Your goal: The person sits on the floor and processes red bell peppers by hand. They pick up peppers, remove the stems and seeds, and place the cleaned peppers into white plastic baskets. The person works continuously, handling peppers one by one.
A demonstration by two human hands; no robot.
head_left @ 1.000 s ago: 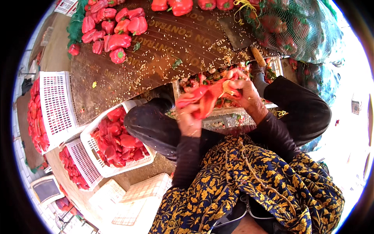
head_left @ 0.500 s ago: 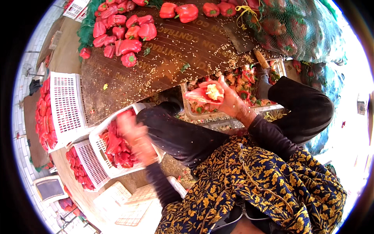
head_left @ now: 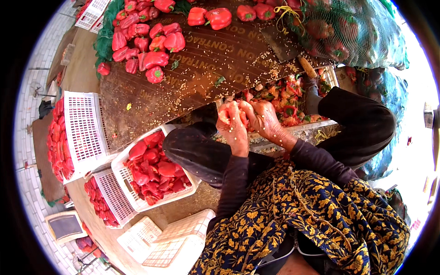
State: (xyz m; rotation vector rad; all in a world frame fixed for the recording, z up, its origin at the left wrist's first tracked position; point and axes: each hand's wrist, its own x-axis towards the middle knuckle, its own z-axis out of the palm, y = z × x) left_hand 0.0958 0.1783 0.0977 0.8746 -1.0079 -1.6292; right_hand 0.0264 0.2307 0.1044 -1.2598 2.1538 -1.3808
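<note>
Both my hands come together over the near edge of a seed-strewn board (head_left: 151, 98). My left hand (head_left: 234, 130) is closed around a piece of red bell pepper (head_left: 226, 115), most of it hidden by the fingers. My right hand (head_left: 266, 120) grips the same pepper from the other side, fingers curled in. Pale seeds stick to both hands and wrists. Beyond them a crate of pepper cores and scraps (head_left: 331, 75) stands partly under the board. To the left, a white crate (head_left: 123, 176) holds cleaned red pepper pieces (head_left: 160, 172).
Whole red peppers (head_left: 153, 59) are heaped at the board's far left. A cleaver (head_left: 279, 43) with a wooden handle (head_left: 307, 68) lies at its right. Green net sacks (head_left: 362, 36) of peppers stand at the right. More filled white crates (head_left: 84, 130) are at the left.
My left hand has moved from above the crate of pepper pieces to my right hand. The opened pepper with its pale core, held up in my right hand before, is now between both hands.
</note>
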